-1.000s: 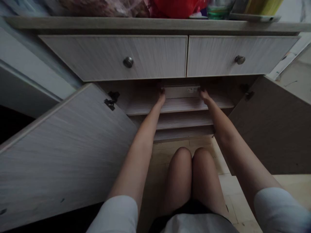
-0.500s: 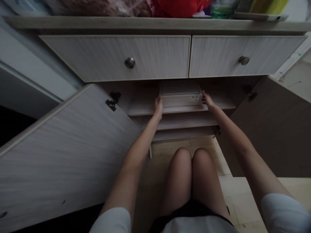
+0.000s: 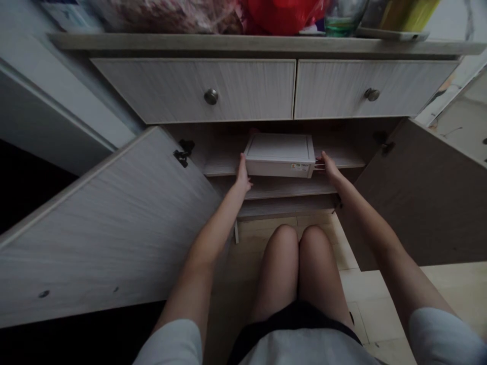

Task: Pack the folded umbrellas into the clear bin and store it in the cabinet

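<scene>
A pale, flat storage box with a small colourful label sits partly out over the front edge of the cabinet's upper shelf, slightly turned. My left hand grips its left side, thumb up along the front corner and fingers reaching beneath. On the other side my right hand holds the right end, its fingertips going in behind the box's edge. Parts of the fingers of both hands are hidden by the box.
The left door and right door of the cabinet stand wide open on either side of my arms. Above are two closed drawers with round knobs. A red bag, a glass and other items crowd the top.
The box has come forward past the shelf edge and turned slightly, with both hands moving along with it. My view has shifted a little.
</scene>
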Available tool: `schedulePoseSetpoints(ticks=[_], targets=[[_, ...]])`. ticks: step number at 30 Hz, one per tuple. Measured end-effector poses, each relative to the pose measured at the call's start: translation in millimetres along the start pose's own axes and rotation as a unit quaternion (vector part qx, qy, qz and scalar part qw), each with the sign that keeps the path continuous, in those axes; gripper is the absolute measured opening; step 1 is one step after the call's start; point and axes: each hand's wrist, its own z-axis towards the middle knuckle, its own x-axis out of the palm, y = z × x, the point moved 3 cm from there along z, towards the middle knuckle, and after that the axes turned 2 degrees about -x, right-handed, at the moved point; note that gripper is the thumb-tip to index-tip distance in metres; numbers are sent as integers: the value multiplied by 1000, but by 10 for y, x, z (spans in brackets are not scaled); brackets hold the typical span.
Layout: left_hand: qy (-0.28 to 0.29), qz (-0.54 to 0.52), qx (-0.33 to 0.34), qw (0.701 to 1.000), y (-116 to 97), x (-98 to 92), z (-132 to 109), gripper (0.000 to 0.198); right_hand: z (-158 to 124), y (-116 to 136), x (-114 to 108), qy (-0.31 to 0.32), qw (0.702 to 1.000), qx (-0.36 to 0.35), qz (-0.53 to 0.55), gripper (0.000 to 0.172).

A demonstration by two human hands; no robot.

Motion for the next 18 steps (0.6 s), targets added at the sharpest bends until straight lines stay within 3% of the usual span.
schedulePoseSetpoints(ticks=[2,4,8,13,18], targets=[[10,-15,-62,998,-70,103,-46,85,-6,-35,56,-13,1000,12,21,50],[-8,-17,-72,997,-138,190,-135,76,-31,-71,140,9,997,26,66,52],[-53,-3,1,999,-238,277,-377,59,-145,-96,230,43,987,55,148,57],[-47,-31,117,992,-400,305,-606,55,-359,-82,246,82,970,109,200,57],[-43,-54,144,987,-506,238,-595,47,-543,-86,277,116,974,89,171,63]])
